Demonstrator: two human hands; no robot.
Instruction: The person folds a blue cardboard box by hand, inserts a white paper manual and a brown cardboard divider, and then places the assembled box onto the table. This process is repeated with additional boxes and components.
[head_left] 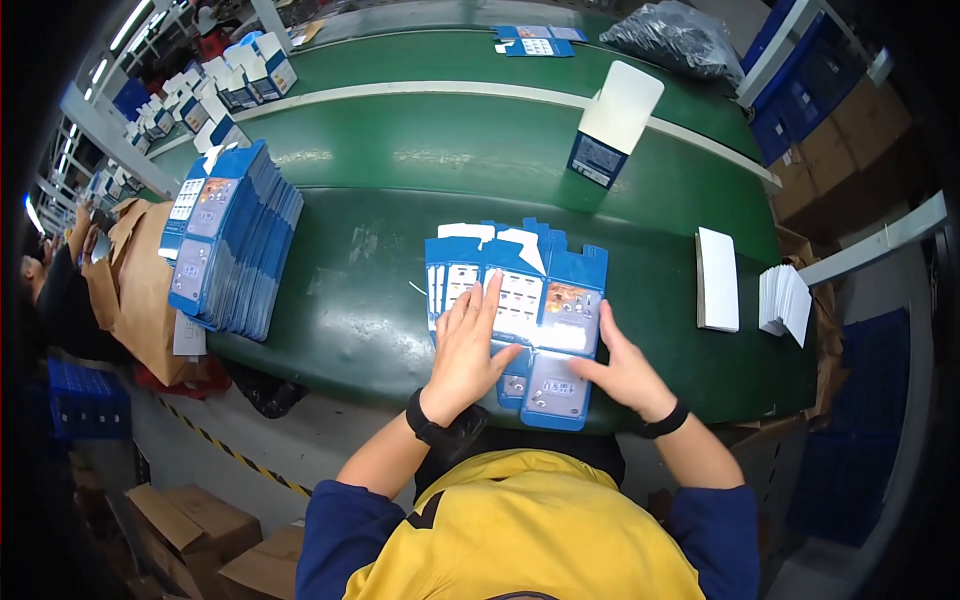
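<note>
Several flat, unfolded blue carton blanks lie overlapped at the table's near edge, in front of me. They carry white panels with small pictures, and white flaps stick out at the far side. My left hand rests flat on their left part, fingers stretched out and thumb spread to the right. At their right edge is my right hand, its thumb over the lower right panel and its fingers pointing away along the side. Thumb and fingers stand apart. Both wrists wear black bands.
To the left stands a tall stack of blue blanks. An upright open carton stands beyond my hands. Right are white folded sheets and a smaller white stack. Raised cartons line the far left; a person's arm shows there.
</note>
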